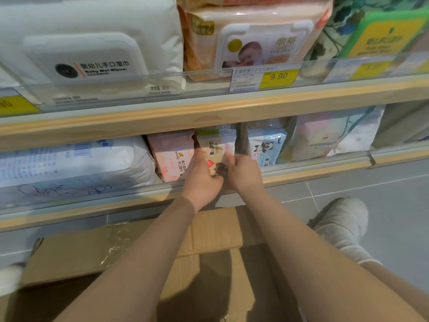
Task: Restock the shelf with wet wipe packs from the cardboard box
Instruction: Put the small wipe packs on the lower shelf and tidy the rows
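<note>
A cream wet wipe pack [216, 149] stands on end on the lower shelf [313, 173], between a pink pack [171, 154] and a blue panda pack [267, 147]. My left hand [202, 175] grips the cream pack's left side and bottom edge. My right hand [241, 173] pinches its lower right side, thumb up against its front. Below my forearms the cardboard box [92, 249] sits on the floor with its flaps open; its inside is hidden in shadow.
The upper shelf [209, 112] holds a large white pack [92, 47], a peach baby-picture pack [255, 43] and a green pack [383, 36] behind a clear rail with price tags. A big blue-white pack [69, 163] fills the lower left. My shoe [343, 219] rests on grey tiles.
</note>
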Available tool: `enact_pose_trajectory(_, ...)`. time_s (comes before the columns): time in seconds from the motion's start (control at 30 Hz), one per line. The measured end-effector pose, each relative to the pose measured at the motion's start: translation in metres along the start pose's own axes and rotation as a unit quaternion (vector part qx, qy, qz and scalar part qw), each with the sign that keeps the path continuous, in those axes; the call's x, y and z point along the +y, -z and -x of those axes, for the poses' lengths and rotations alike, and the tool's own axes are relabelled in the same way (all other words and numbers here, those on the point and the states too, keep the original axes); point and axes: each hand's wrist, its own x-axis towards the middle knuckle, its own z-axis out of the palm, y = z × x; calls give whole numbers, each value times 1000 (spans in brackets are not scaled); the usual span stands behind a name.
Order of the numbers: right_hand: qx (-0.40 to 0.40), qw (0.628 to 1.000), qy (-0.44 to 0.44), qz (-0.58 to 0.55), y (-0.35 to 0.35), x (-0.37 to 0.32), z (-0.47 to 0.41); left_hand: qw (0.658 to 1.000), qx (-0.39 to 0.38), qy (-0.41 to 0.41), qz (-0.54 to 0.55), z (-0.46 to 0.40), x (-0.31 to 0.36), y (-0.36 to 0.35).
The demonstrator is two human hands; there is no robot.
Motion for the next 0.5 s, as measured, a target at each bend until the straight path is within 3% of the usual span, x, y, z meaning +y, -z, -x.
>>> enact_pose_trajectory(0.17, 3, 998, 55, -37, 9, -5, 10, 1000, 24, 8, -9, 24, 5, 2)
enact_pose_trajectory(0.23, 30, 995, 97, -18, 15, -8, 16, 990, 101, -45, -89, 39, 5, 11)
enact_pose_trajectory(0.33, 89, 979, 180, 32, 26, -13, 26, 930, 204, -142, -269, 44, 1, 30)
enact_pose_trajectory(0.4, 125, 961, 229, 92, 29, -12, 30, 900, 167, -120, -384, 40, -8, 35)
enact_pose_trajectory(0.5, 127, 923, 291, 217, 22, -8, 25, 882, 98, -89, -451, 32, -20, 33)
